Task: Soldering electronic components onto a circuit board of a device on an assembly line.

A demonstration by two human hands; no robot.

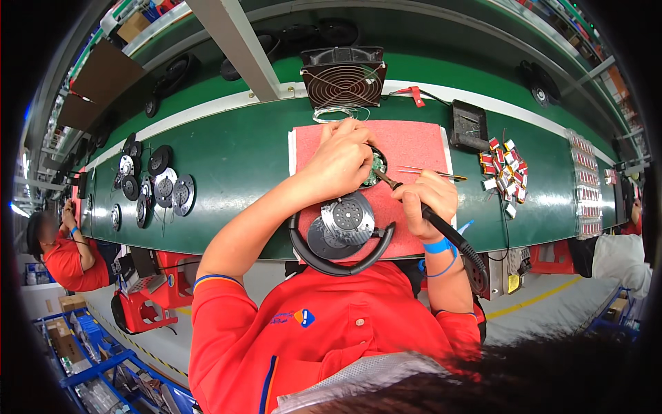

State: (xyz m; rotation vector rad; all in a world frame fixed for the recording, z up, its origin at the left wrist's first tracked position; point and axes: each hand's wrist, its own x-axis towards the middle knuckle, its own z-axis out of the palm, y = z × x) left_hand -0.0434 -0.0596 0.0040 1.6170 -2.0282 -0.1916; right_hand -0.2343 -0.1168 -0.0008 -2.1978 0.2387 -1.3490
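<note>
My right hand [431, 200] is wrapped round a soldering iron [441, 224], whose metal tip reaches left to a green circuit board [378, 163] inside a round black ear cup. My left hand [345, 155] lies over that cup's left side with bent, pinched fingers; what they hold is hidden. Below the cup, a black headphone headband [331, 267] curves round a silver perforated disc [348, 215] and a darker disc. Tweezers [431, 172] lie by my right hand on the pink mat [414, 145]. A blue strap [437, 246] circles my right wrist.
A fan [343, 83] stands behind the mat, with pale wire in front. To the right are a black tray [469, 125], a pile of small red-and-white parts [507, 172] and clear trays [586, 186]. Several speaker discs [165, 186] lie left. A person [72, 255] sits far left.
</note>
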